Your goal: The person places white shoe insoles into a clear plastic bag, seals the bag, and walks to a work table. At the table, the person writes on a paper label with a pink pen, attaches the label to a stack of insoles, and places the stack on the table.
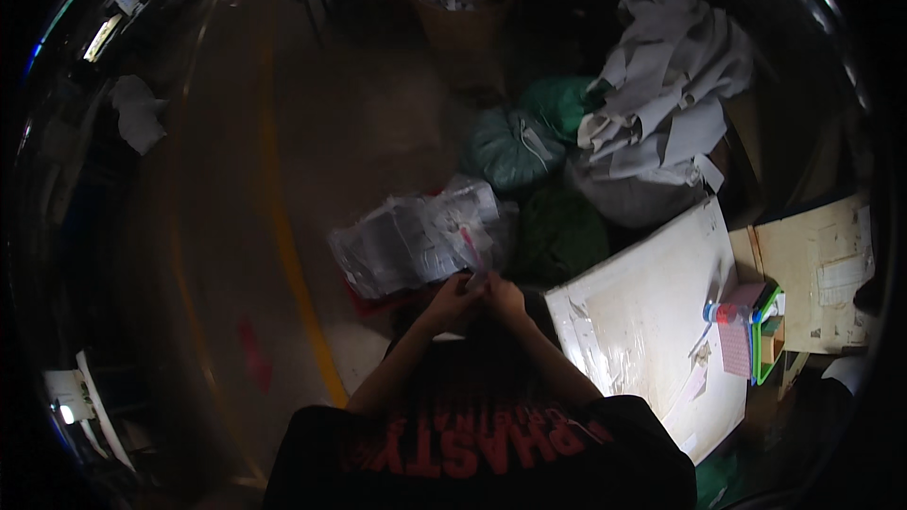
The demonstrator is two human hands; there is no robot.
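My left hand (457,296) and my right hand (504,299) are close together in front of my body, fingers closed. Between them rises a small pale, see-through piece (479,278) that looks like thin plastic. The dim light hides its exact kind. A pink strip (469,241) shows just beyond the fingers; whether it belongs to the held piece I cannot tell. Right past my hands lies a pile of clear plastic bags (402,241), crumpled at its right end. Under its near edge, part of something red (373,302) is visible.
A white-topped table (652,312) stands at my right, bearing a green-edged organiser (767,345) and a bottle (727,313). Farther off are tied green sacks (515,146), a heap of pale cloth (671,94) and a basket (468,14). A yellow line (293,274) marks the floor leftward.
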